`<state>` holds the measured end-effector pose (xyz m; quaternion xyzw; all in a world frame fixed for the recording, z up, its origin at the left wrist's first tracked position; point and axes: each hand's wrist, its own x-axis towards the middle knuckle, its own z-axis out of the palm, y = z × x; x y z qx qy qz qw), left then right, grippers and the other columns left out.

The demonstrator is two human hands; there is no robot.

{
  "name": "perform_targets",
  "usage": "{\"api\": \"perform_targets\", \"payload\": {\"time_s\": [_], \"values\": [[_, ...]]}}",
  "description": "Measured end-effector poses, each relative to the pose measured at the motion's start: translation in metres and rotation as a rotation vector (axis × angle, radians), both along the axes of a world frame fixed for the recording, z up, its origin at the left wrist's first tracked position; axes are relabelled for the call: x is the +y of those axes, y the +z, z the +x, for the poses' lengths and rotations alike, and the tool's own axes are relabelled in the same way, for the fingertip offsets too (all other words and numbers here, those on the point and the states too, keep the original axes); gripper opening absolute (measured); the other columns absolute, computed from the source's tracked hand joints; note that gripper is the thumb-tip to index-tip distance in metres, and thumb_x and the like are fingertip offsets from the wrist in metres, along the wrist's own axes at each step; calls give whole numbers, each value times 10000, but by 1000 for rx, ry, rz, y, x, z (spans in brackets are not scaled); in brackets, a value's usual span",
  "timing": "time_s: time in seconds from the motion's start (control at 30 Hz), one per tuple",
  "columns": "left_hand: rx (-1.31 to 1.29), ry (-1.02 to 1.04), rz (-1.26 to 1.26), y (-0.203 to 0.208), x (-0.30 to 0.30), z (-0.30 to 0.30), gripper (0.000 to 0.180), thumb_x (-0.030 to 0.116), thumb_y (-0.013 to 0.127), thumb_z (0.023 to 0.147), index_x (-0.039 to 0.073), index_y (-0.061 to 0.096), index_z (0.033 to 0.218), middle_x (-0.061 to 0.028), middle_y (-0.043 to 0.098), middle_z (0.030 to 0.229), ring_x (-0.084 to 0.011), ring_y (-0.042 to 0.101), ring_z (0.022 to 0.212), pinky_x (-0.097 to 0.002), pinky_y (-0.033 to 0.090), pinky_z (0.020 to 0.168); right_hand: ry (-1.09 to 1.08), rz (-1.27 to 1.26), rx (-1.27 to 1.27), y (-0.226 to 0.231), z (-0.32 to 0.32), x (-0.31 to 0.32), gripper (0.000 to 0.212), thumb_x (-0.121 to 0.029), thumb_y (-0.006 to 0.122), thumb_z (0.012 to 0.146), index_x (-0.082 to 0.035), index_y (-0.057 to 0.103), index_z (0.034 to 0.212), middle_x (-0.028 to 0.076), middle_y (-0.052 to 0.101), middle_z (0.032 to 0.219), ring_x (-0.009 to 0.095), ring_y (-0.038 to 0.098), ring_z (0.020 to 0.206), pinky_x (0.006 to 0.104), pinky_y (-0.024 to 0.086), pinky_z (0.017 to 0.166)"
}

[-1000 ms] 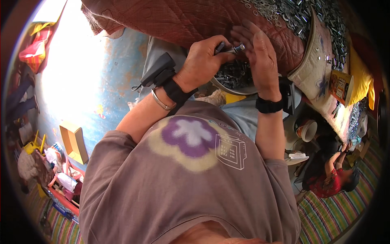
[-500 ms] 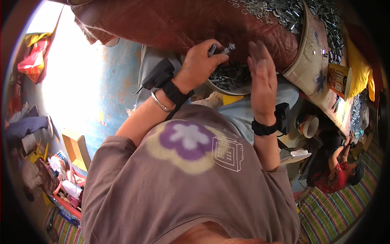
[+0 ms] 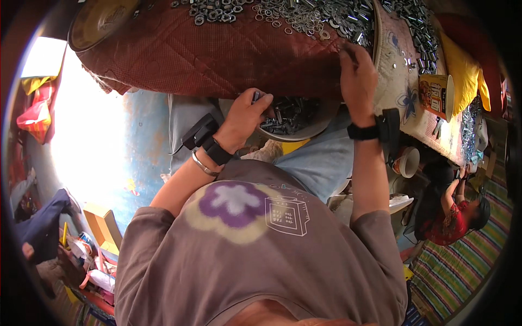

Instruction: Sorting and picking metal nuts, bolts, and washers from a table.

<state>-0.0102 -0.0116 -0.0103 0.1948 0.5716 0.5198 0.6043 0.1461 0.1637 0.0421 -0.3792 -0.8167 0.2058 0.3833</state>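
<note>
My left hand (image 3: pixel 242 120) is closed around a small dark metal piece (image 3: pixel 255 96), whose end shows between thumb and forefinger. Below the table edge, a round bowl (image 3: pixel 312 130) holds many dark, tube-like metal pieces (image 3: pixel 288 113); my left hand is beside its left rim. My right hand (image 3: pixel 361 84) reaches over the red quilted cloth (image 3: pixel 217 60), fingers curled down at the edge of a pile of flat metal washers (image 3: pixel 348 24). Whatever its fingertips pinch is too small to make out. Thin rings (image 3: pixel 277 15) and hex nuts (image 3: pixel 217 10) lie farther left.
Right of the cloth, a pale patterned cover (image 3: pixel 408 98) bears cylindrical metal parts (image 3: pixel 421 38), a paper cup (image 3: pixel 436 95) and a yellow bag (image 3: pixel 462 76). A person in red (image 3: pixel 454 223) sits at far right. An open cardboard box (image 3: pixel 102 228) stands at left.
My right hand has moved from beside the bowl, fingers stretched, to the washers, fingers now curled. My left hand stays closed; the shiny pieces beyond its fingertips no longer show. The view has shifted.
</note>
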Motion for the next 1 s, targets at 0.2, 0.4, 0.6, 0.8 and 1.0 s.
{"api": "perform_targets", "payload": {"time_s": [0.2, 0.4, 0.6, 0.8, 1.0], "values": [[-199, -27, -4, -11, -2, -2, 170, 214, 447, 962, 58, 495, 1006, -58, 594, 910, -64, 404, 666, -203, 343, 554, -75, 123, -277, -1, -13, 32, 223, -193, 568, 855, -42, 627, 1008, 178, 613, 899, 371, 590, 849, 429, 466, 740], [-177, -118, 66, -15, -3, -2, 181, 197, 390, 978, 52, 473, 1049, -92, 601, 1011, -89, 470, 719, -235, 411, 609, 83, 107, -345, -7, -20, 34, 217, -193, 608, 825, -117, 636, 1026, 140, 594, 983, 353, 596, 871, 429, 473, 744], [-110, -180, -41, 5, -4, -1, 187, 237, 382, 984, 73, 444, 1049, -97, 636, 964, -87, 506, 640, -211, 423, 543, 138, 11, -344, -3, -17, 41, 257, -179, 634, 806, -112, 622, 1054, 140, 587, 992, 355, 594, 879, 432, 475, 754], [-62, -202, 117, -1, -1, 0, 116, 177, 386, 967, 66, 418, 977, -83, 642, 866, -64, 411, 540, -208, 363, 467, 163, 106, -423, 2, -18, 37, 221, -177, 617, 818, -114, 625, 1030, 140, 590, 981, 363, 590, 882, 433, 480, 751], [-46, -182, 212, -6, -1, -1, 93, 150, 406, 958, 82, 403, 1021, -112, 625, 957, -46, 388, 566, -179, 339, 494, 185, 194, -516, 5, -23, 30, 183, -183, 590, 838, -120, 629, 1005, 122, 596, 943, 362, 593, 841, 420, 484, 720]]}}
